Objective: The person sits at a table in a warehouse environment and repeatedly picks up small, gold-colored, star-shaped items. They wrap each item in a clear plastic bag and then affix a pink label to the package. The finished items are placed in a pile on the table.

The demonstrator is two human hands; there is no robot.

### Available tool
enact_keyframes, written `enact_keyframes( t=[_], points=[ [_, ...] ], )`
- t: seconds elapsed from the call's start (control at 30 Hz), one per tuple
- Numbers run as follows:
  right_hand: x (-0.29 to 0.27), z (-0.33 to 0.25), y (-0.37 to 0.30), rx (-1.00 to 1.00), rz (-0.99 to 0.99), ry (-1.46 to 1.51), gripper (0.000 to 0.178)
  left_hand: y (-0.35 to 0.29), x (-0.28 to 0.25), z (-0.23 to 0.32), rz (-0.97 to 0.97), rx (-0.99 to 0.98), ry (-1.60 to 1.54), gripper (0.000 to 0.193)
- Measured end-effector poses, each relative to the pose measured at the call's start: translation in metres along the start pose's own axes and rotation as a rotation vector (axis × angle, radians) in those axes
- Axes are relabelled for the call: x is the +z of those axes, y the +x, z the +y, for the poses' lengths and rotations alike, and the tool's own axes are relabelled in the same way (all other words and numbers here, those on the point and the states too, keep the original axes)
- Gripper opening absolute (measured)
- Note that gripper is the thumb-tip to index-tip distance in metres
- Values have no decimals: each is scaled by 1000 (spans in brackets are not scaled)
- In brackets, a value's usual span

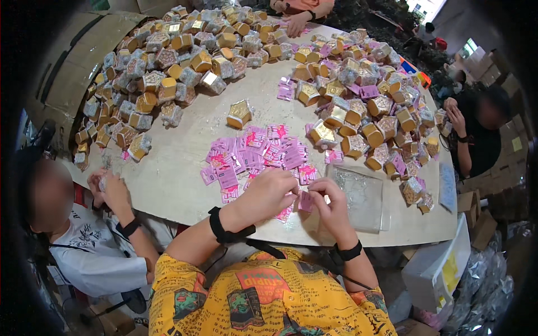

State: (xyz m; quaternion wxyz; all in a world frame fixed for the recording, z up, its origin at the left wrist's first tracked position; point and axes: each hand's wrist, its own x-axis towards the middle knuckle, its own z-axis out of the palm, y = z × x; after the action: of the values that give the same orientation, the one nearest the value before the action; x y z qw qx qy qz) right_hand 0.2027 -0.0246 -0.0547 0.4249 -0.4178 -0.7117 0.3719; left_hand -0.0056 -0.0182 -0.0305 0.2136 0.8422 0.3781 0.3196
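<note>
My left hand [270, 191] and my right hand [332, 203] meet over the front of the table with fingertips pinched. Between them is a small pink card [305, 201], its edge gripped by my right thumb and finger. What my left fingertips pinch, perhaps something thin at the card's edge, is too small to make out. Just beyond my hands spreads a loose pile of pink printed cards [246, 152]. Close to my right hand sits a clear shallow tray [385, 210] with fine, thin pieces in it. One gold house-shaped ornament [240, 113] stands alone past the cards.
A large heap of gold and silvery ornaments [168, 59] covers the far left; another heap [375, 117], mixed with pink cards, lies on the right. Co-workers sit at left [89, 246], right [482, 129] and far side [300, 19]. A cardboard box [67, 61] borders the left heap.
</note>
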Motion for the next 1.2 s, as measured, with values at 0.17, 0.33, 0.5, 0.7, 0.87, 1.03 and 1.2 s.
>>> enact_keyframes(
  t=[0.17,0.33,0.5,0.7,0.87,1.03,1.2],
  points=[
    [3,9,-10,303,48,561,10,8,-5,11,7,33,-36,8],
    [10,10,-11,478,44,1019,13,16,-5,21,67,26,24,8],
    [5,4,-3,572,66,978,5,19,-7,21,32,29,55,9],
    [-18,8,9,515,-127,899,6,40,-27,29,-42,291,314,25],
    [-22,7,10,458,-185,689,7,44,-27,25,-161,286,337,20],
    [-21,-7,10,321,-135,401,8,41,-13,16,-136,105,56,9],
    [-21,-23,16,-345,-25,-347,13,43,-10,1,-187,-321,-340,12]
  ],
)
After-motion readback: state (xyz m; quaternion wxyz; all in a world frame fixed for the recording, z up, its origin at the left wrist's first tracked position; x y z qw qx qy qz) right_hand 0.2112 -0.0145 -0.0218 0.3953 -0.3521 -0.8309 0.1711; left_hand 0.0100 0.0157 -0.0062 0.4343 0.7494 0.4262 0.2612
